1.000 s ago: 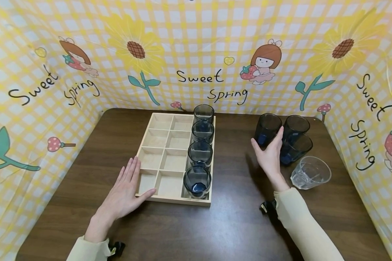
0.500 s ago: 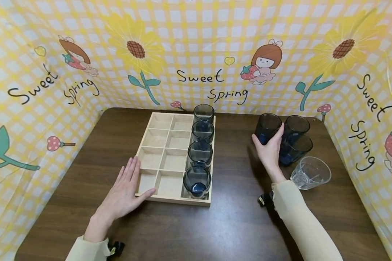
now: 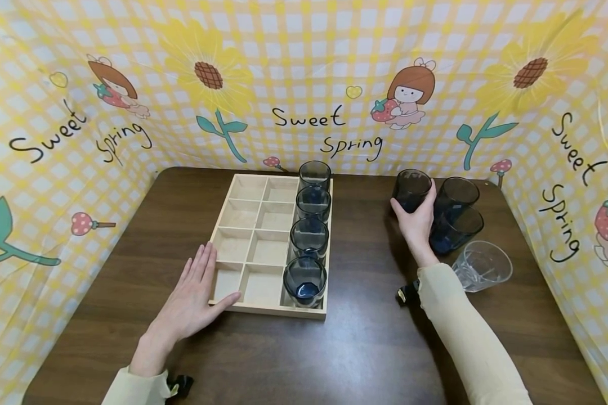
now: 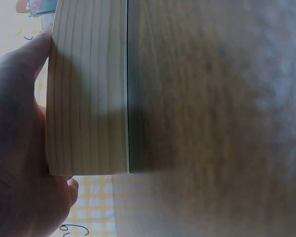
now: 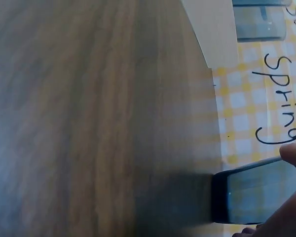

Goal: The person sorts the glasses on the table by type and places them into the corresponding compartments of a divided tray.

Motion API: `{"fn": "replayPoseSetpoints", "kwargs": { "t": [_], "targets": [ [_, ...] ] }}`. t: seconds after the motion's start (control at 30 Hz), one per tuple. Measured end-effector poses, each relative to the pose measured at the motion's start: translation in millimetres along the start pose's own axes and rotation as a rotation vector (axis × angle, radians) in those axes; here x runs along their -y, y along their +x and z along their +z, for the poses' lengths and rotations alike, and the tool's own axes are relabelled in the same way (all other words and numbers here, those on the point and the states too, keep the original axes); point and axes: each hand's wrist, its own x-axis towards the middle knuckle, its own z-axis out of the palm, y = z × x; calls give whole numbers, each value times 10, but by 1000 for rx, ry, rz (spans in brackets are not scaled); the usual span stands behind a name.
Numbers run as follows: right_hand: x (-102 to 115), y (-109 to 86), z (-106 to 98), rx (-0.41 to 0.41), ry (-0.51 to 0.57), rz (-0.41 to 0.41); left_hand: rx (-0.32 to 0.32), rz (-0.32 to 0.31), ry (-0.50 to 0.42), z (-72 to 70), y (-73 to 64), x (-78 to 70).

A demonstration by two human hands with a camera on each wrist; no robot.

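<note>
My right hand [image 3: 418,223] grips a dark tinted glass [image 3: 409,190] at the back right of the table, thumb on its near left side and fingers round its right. In the right wrist view the held glass [image 5: 256,192] stands upright relative to the tabletop; whether its base touches the wood, I cannot tell. My left hand [image 3: 191,298] lies with straight fingers along the left side of a wooden compartment tray [image 3: 278,311], its thumb at the near edge. A column of several tinted glasses [image 3: 305,281] fills the tray's right-hand compartments.
Two more dark glasses, one behind [image 3: 457,192] and one in front [image 3: 456,228], stand just right of the held one. Nearer stands a clear glass [image 3: 482,267]. The brown table [image 3: 344,360] ends at a yellow checked cloth [image 3: 304,73] on three sides.
My right hand has closed round the dark glass and shifted it slightly back and left, away from the other two. My left hand and the tray have stayed put.
</note>
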Motion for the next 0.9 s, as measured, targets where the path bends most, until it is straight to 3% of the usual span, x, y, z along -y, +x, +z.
{"fn": "replayPoseSetpoints", "kwargs": {
  "t": [0.13, 0.37, 0.6, 0.9],
  "targets": [
    [3, 46, 51, -54, 50, 25, 1, -1, 3, -9, 7, 3],
    [-20, 71, 170, -96, 151, -2, -1, -3, -13, -4, -5, 10],
    [42, 12, 247, -2, 185, -61, -6, -1, -18, 20, -21, 13],
    [285, -35, 255, 125, 272, -171, -9, 1, -9, 22, -8, 12]
  ]
}}
